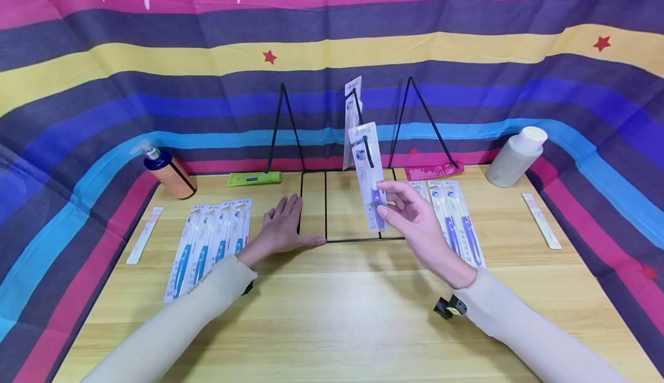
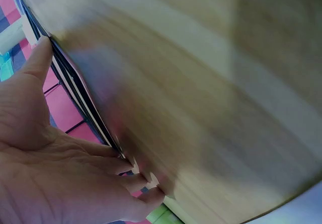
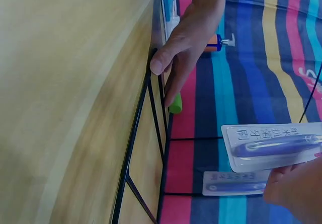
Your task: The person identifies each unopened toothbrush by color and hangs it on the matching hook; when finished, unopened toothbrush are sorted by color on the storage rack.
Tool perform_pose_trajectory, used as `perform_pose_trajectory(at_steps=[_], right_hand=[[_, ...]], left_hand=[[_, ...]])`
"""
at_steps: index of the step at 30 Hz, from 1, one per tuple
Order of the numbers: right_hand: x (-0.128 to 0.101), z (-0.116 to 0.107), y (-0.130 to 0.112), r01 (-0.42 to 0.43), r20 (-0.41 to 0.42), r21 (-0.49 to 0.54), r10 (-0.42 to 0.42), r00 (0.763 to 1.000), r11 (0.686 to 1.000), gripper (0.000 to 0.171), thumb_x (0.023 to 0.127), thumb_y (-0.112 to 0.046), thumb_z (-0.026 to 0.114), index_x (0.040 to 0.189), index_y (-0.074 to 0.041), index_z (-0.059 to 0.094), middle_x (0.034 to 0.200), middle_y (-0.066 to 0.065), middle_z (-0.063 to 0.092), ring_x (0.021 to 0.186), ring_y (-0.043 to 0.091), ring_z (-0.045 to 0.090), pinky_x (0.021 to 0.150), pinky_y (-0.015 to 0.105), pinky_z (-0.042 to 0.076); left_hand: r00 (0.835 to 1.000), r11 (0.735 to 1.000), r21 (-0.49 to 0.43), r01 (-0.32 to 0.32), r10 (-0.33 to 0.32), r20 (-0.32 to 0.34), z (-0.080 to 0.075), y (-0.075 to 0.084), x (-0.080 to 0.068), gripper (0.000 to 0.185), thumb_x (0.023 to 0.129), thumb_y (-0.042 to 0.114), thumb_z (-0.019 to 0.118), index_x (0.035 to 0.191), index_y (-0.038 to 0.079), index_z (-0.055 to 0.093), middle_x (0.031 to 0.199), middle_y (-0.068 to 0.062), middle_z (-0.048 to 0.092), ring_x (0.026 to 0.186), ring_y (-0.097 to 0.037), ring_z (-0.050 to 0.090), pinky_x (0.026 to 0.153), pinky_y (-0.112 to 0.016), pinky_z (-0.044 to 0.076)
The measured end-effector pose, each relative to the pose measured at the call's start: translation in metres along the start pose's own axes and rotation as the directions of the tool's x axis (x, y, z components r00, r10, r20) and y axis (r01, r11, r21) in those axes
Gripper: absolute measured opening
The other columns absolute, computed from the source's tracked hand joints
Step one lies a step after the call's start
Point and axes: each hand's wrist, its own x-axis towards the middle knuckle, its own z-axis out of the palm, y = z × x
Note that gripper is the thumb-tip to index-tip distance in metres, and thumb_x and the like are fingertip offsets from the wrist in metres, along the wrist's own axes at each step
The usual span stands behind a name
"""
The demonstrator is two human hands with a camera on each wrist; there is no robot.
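Your right hand [image 1: 421, 226] pinches the toothbrush pack [image 1: 369, 190] low, where it hangs threaded on the rack's hook [image 1: 369, 153]. Your left hand [image 1: 282, 225] lies spread, gripping nothing — presumably steadying the rack [image 1: 325, 205].

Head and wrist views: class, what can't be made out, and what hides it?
Head: most of the toothbrush pack lying behind the right hand.
Head: some lettering on the striped cloth, cut by the top edge.
Right wrist: far end of the held pack, cut by the right edge.
Left wrist: most of the green tube, cut by the bottom edge.
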Motion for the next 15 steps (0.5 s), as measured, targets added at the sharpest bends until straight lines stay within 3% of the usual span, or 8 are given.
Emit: perform_pose_trajectory(at_steps=[6, 15], right_hand=[[0.028, 0.003, 0.011, -0.042, 0.034, 0.063, 0.040, 0.999, 0.997, 0.052, 0.106, 0.000, 0.062, 0.157, -0.010, 0.053, 0.154, 0.014, 0.054, 0.138, 0.031, 0.054, 0.111, 0.039, 0.051], [0.074, 0.009, 0.032, 0.030, 0.055, 0.110, -0.037, 0.998, 0.993, 0.062, 0.104, 0.001, 0.062, 0.162, 0.000, 0.039, 0.157, 0.016, 0.048, 0.144, 0.031, 0.047, 0.113, 0.041, 0.047]], left_hand=[[1.000, 1.000, 0.004, 0.001, -0.001, -0.001, -0.001, 0.001, -0.001, 0.125, 0.093, 0.070, 0.076, 0.171, -0.006, 0.015, 0.180, -0.025, 0.009, 0.164, -0.048, 0.007, 0.124, -0.073, 0.014], [1.000, 1.000, 0.005, 0.006, -0.006, 0.000, -0.001, 0.002, -0.001, 0.126, 0.092, 0.070, 0.076, 0.172, -0.006, 0.015, 0.180, -0.025, 0.009, 0.164, -0.048, 0.007, 0.123, -0.073, 0.013]])
